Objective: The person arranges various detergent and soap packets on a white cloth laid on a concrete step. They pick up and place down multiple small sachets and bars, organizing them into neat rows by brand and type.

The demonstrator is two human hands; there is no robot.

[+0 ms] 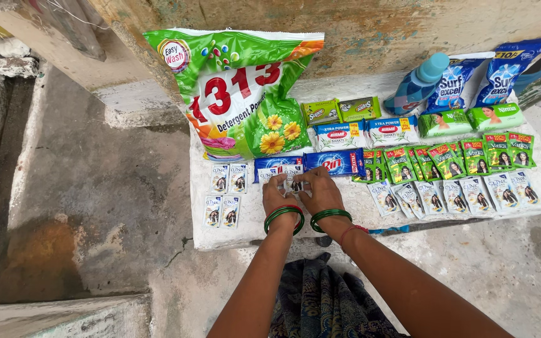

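Observation:
My left hand point(278, 195) and my right hand point(320, 191) meet over a white cloth point(252, 228) spread on the ground. Both pinch small pale blue sachets point(292, 177) lying just below two blue soap bars point(334, 162). Green and red bangles sit on both wrists. To the left of my hands lie two pairs of the same sachets point(228, 179), flat on the cloth. A row of matching pale sachets point(455, 196) lies to the right.
A large green detergent powder bag point(239, 94) leans against the wall behind. Green sachets point(452, 159), soap bars point(361, 133), a blue bottle point(417, 84) and blue detergent pouches point(483, 78) fill the cloth's right side. Bare concrete floor point(95, 200) lies left. Patterned fabric point(320, 300) covers my lap.

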